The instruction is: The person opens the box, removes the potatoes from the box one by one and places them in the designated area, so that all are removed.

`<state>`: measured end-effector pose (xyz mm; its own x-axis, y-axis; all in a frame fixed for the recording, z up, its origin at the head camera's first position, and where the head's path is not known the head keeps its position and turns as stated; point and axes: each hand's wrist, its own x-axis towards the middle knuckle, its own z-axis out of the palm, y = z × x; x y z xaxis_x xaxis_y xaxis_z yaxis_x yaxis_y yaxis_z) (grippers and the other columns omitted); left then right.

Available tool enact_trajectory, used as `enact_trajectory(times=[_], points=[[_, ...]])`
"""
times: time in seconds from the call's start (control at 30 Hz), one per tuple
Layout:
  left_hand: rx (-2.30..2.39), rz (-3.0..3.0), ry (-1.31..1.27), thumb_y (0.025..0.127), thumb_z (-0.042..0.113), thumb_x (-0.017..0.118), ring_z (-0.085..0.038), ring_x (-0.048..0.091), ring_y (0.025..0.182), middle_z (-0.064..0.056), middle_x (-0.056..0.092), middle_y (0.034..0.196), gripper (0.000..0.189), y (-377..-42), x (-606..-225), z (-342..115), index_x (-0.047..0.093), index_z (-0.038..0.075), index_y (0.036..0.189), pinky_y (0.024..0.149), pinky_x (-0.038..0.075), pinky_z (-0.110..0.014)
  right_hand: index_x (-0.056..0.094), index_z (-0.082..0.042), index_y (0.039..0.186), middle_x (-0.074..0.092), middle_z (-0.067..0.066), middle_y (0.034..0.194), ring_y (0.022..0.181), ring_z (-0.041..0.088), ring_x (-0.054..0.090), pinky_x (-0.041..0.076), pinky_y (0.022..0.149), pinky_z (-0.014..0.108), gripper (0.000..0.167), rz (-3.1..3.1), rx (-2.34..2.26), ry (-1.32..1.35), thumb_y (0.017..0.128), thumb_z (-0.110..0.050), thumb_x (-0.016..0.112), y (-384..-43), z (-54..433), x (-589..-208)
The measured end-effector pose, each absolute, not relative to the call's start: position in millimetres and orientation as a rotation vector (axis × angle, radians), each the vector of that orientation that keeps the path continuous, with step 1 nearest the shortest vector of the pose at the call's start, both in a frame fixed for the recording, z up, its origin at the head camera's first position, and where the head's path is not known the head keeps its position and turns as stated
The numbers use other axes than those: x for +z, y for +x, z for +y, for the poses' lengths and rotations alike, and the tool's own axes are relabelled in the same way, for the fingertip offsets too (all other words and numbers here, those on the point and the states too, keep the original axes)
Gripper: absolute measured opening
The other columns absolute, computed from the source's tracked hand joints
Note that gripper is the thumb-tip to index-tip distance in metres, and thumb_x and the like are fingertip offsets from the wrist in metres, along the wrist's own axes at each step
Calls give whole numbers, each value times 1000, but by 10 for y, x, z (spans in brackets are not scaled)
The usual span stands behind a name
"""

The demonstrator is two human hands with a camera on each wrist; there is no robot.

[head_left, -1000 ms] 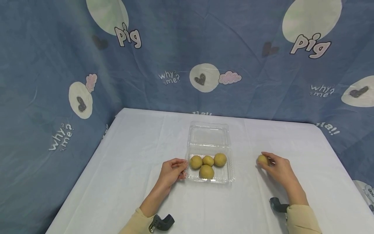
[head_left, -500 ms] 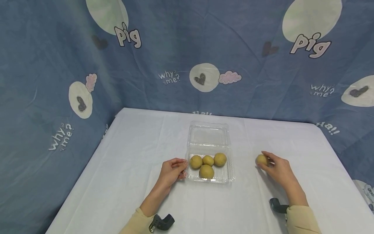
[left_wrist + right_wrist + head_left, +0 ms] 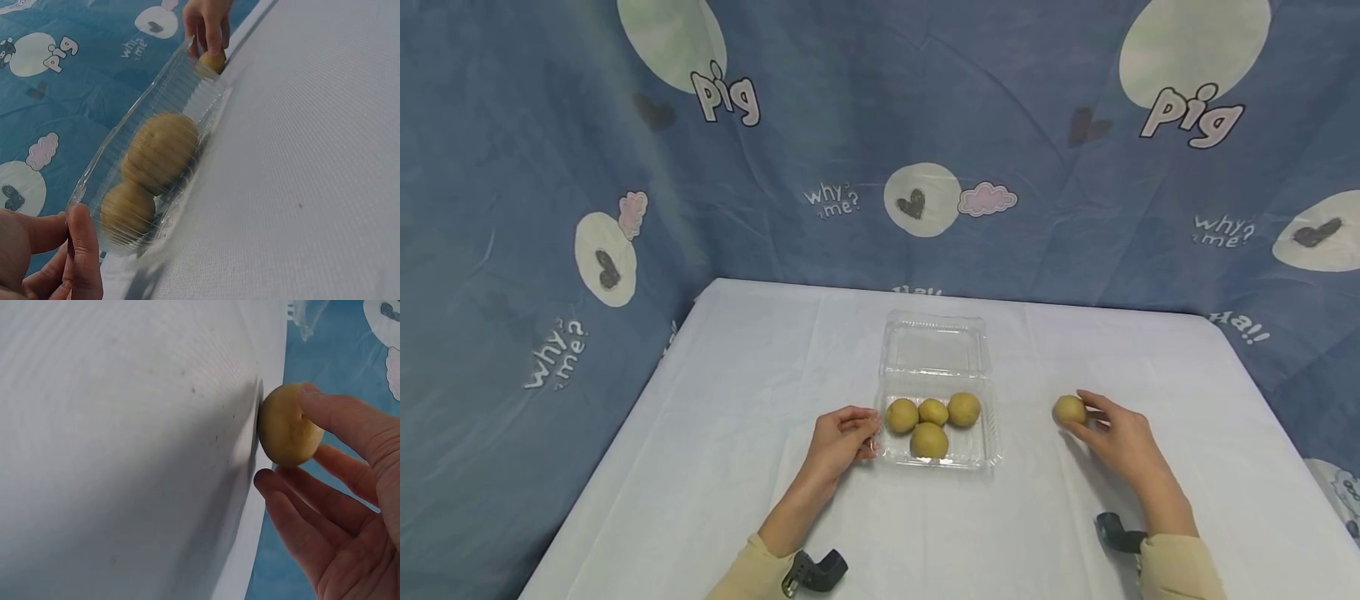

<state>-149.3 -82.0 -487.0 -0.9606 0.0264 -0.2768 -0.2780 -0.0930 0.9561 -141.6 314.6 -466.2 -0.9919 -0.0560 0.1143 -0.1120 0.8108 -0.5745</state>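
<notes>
My left hand (image 3: 844, 442) pinches the left rim of a clear plastic clamshell box (image 3: 100, 165), its lid folded back. Inside, several round yellow potato-like pieces (image 3: 929, 441) lie loosely grouped, mostly toward the left side. To the right of the box, my right hand (image 3: 1116, 435) has thumb and forefinger at the sides of a single potato-like ball (image 3: 287, 425), right at the white cloth. The thumb tip presses its skin in the right wrist view, while the lower fingers spread away from it. The forefinger's tip is hidden behind the ball there.
A white cloth (image 3: 760, 358) covers the table. The flipped lid (image 3: 934, 346) lies behind the box. Blue printed curtains (image 3: 820, 100) rise behind and left of the table. Dark wrist mounts (image 3: 822, 571) stick out beside both sleeves.
The single potato-like ball has shifted slightly left, and my right hand has drifted a little right, so more of the ball shows past the fingertips. The left hand holds its place.
</notes>
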Motion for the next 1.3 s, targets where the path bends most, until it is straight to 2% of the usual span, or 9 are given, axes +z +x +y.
enact_trajectory(times=[0.5, 0.73, 1.03, 1.3], points=[[2154, 1995, -304, 89, 4, 71, -11, 57, 60, -10, 64, 80, 18, -1507, -4848, -803, 66, -7, 103, 50, 54, -20, 52, 5, 134, 57, 30, 126, 107, 48, 59, 53, 86, 55, 56, -2881, 933, 98, 92, -28, 71, -1295, 3205, -4618], [2161, 1987, -308, 88, 3, 71, -11, 57, 60, -12, 66, 83, 18, -1506, -4852, -808, 66, -7, 103, 50, 54, -20, 53, 5, 133, 61, 30, 118, 104, 48, 61, 54, 86, 54, 52, -2857, 893, 87, 93, -23, 70, -1235, 3211, -4594], [2147, 1991, -313, 90, 5, 71, -11, 57, 61, -10, 65, 82, 19, -1501, -4835, -803, 65, -6, 104, 51, 54, -20, 65, 2, 119, 70, 20, 101, 94, 37, 67, 56, 80, 43, 33, -2713, 849, 78, 90, -11, 72, -1202, 3176, -4595], [2145, 1979, -312, 91, 8, 71, -10, 57, 61, -6, 64, 80, 22, -1494, -4854, -809, 64, -6, 107, 51, 54, -20, 71, 1, 107, 71, 17, 97, 91, 34, 68, 56, 77, 38, 21, -2666, 883, 83, 89, -9, 73, -1163, 3140, -4630]])
